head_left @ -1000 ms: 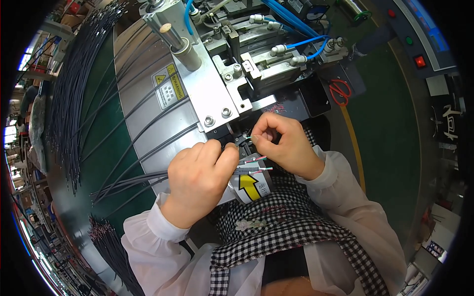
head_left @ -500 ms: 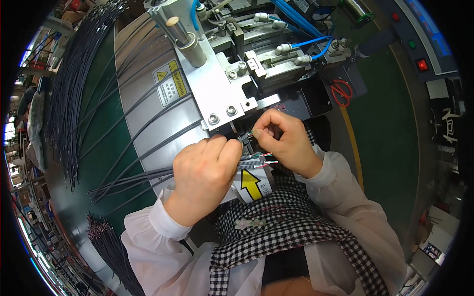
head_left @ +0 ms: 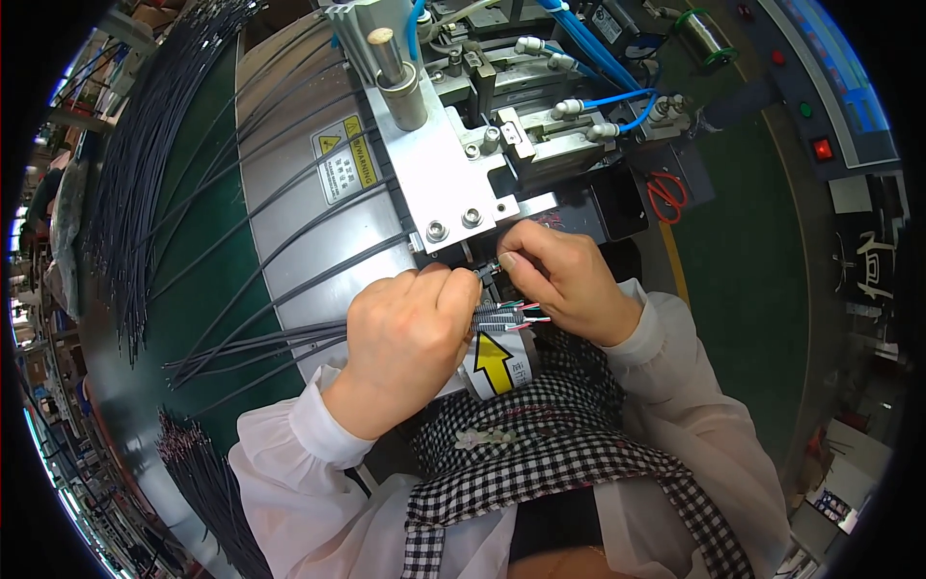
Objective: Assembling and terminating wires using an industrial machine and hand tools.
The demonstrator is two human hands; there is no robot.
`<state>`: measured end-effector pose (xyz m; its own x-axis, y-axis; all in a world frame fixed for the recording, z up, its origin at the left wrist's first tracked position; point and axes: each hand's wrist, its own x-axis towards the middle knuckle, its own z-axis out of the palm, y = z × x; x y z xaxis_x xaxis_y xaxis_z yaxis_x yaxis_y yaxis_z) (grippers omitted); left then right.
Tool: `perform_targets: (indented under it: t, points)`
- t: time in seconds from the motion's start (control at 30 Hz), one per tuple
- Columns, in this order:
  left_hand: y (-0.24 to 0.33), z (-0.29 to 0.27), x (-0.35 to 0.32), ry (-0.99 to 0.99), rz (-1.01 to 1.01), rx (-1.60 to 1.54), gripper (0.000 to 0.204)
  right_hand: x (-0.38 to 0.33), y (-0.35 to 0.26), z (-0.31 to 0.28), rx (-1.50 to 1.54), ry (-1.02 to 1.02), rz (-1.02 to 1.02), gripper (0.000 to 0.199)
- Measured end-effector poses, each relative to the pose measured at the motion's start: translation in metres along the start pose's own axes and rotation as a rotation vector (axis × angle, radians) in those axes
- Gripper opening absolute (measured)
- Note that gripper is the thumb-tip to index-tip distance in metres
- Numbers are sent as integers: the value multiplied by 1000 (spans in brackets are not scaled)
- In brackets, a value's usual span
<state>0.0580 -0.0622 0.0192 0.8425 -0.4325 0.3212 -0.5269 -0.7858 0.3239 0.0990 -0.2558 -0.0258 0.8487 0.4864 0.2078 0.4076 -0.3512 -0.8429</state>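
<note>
My left hand (head_left: 410,323) is closed round several dark grey cables (head_left: 256,348). Their ends, with ribbed grey sleeves and bared red, white and green wires (head_left: 523,317), stick out past its fingers. Thumb and forefinger of my right hand (head_left: 569,282) are pinched together at the end of one cable (head_left: 490,274), just in front of the machine's metal plate (head_left: 424,164). The fingers mostly hide what the pinch holds. Below the wire ends is a white cylinder with a yellow arrow (head_left: 493,365).
More cables lie across the steel cover (head_left: 289,232) and in a big bundle (head_left: 159,164) on the left. Another bundle (head_left: 207,473) sits lower left. Red-handled scissors (head_left: 666,197), a wire spool (head_left: 707,41) and a control panel (head_left: 820,106) are on the right.
The view has shifted slightly, so the machine appears a little further right and lower. My right thumb and forefinger have drawn closer together at the cable end; the left grip stays the same.
</note>
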Motion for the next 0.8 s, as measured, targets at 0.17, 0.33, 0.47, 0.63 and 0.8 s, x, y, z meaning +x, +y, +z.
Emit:
perform_targets:
  t: [0.17, 0.33, 0.47, 0.63, 0.8]
  points:
    - [0, 0, 1, 2, 0, 1, 20, -3, -6, 4, 130, 4, 154, 6]
    - [1, 0, 0, -4, -6, -10, 20, -6, -5, 12, 175, 71, 151, 8]
    - [2, -1, 0, -20, -20, -8, 19, -8, -2, 14, 200, 69, 172, 7]
    - [1, 2, -2, -14, -15, -36, 19, -7, 0, 13, 444, 28, 317, 7]
    - [-1, 2, -3, -26, -17, -66, 21, -4, 3, 10, 602, -38, 411, 11]
